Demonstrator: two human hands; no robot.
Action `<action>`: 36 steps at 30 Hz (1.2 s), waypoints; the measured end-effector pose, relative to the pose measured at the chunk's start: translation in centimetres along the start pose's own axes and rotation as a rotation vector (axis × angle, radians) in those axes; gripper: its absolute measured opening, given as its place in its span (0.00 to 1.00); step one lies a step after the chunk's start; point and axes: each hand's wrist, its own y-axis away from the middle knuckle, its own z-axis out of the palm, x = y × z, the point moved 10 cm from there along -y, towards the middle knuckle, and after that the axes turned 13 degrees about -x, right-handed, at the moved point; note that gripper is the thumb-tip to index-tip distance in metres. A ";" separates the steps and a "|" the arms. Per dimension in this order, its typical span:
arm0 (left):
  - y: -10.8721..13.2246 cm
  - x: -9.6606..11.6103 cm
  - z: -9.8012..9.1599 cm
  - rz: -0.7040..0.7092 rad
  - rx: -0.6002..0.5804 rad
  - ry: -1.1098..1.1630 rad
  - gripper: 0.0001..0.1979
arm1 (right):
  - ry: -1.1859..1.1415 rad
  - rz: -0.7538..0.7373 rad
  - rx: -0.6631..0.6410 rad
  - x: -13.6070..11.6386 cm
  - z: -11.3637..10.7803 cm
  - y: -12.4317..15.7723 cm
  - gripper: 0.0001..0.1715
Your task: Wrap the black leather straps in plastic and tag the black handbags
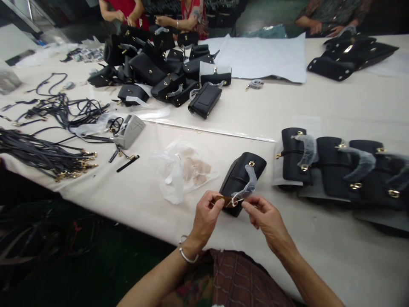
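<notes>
- L hand (206, 215): thumb + fingers pinched brown tag (226, 201).
- R hand (263, 212): fingertips pinched white string (235, 200) at tag.
- Tag betw. hands, over near end of blk bag (234, 177), partly blocking it.
- Crumpled plastic bag (174, 179) lay nearby, L side.
- R: row of blk bags (334, 164), handles wrapped.
- Far L: strap bundle (38, 153), grey block (131, 133).
- Across table (137, 192): bag heap (148, 64), co-workers beyond.

1. A broad table (351, 106), covered in pale cream material, spans most of the view.
2. A seam (217, 131) runs across its surface.
3. The floor (105, 264) at lower left is dark green.
4. Pale slanting bars (41, 13) show at upper left.
5. Soft light falls on the table; the far background is darker.
</notes>
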 end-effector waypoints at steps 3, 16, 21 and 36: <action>3.2 6.4 -0.7 0.458 0.094 -0.379 0.04 | -0.034 -0.103 0.068 -2.6 -1.4 -0.1 0.29; 9.9 10.4 7.1 0.885 -0.340 -0.671 0.09 | -0.138 -0.259 -0.171 -3.9 0.6 0.8 0.25; 10.4 9.6 7.9 0.915 -0.222 -0.843 0.14 | -0.091 -0.260 -0.019 -3.0 -7.8 6.5 0.24; 11.5 11.3 15.7 0.951 -0.134 -0.937 0.13 | 0.647 0.166 1.112 1.5 -46.0 34.4 0.30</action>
